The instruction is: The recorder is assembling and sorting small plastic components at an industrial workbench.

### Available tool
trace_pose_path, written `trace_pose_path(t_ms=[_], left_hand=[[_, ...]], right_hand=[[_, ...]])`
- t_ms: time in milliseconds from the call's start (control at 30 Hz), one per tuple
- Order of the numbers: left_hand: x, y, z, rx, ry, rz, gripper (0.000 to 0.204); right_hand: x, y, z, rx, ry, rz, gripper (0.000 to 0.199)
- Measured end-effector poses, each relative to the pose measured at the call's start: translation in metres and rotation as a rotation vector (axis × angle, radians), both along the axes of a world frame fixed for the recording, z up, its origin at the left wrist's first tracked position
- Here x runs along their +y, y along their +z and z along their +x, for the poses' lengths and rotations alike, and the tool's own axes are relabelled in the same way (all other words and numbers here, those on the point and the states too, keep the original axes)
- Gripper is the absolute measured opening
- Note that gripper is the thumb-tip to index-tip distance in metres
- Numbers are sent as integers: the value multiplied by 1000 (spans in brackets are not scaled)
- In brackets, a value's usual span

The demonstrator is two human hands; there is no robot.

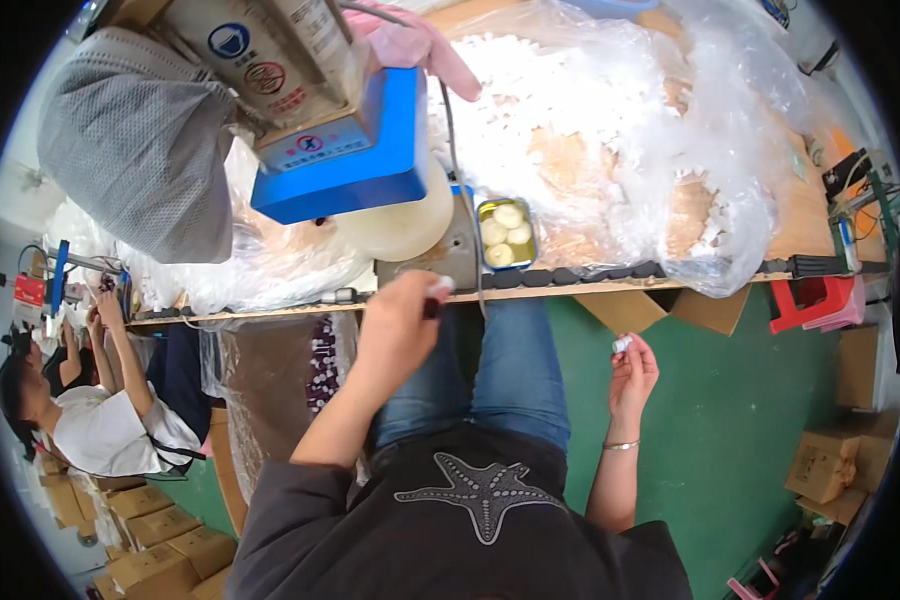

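My left hand [395,325] is closed round a small dark purple-red bottle [432,306] with a white top [443,288]. It is just in front of the table edge, near a metal plate under the machine. My fingers partly cover the bottle. Off to the right, over the green floor, my right hand [634,378] pinches a small white cap-like piece [622,344] between thumb and fingertips. A machine with a blue housing [345,185] stands above the plate, and a pale round disc [400,222] shows beneath it.
Loose white pieces [530,90] lie on plastic film across the table. A tin [507,234] holds several pale round items. Left of my legs, an open plastic-lined carton [270,380] contains several dark bottles [323,365]. A co-worker [120,425] sits at left; a red stool [802,305] stands at right.
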State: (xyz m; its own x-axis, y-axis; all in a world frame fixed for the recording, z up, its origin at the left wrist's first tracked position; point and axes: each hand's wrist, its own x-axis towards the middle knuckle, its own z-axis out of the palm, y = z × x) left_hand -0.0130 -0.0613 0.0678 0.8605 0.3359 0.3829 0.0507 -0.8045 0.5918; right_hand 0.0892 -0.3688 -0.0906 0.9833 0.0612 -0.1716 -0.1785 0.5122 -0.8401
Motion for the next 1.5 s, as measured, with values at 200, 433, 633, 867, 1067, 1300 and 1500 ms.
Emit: trace_pose_path(t_ms=[200, 433, 633, 867, 1067, 1300, 1500], left_hand=[[50, -23, -1, -36, 47, -65, 18], [64, -34, 17, -20, -106, -107, 19], [55, -39, -9, -2, -48, -170, 22], [62, -52, -28, -322, -172, -747, 28], [50, -51, 7, -218, -63, -693, 37], [55, -56, 9, -33, -59, -76, 40], [50, -59, 12, -302, -21, -277, 35]], right_hand=[[27, 2, -5, 15, 56, -12, 21], [42, 12, -13, -30, 137, -58, 22], [50, 21, -13, -49, 145, -80, 22], [59, 27, -8, -39, 170, -82, 22], [89, 49, -4, -151, 288, -84, 23], [114, 83, -2, -316, 380, -124, 21], [157, 112, -1, -429, 520, -89, 22]])
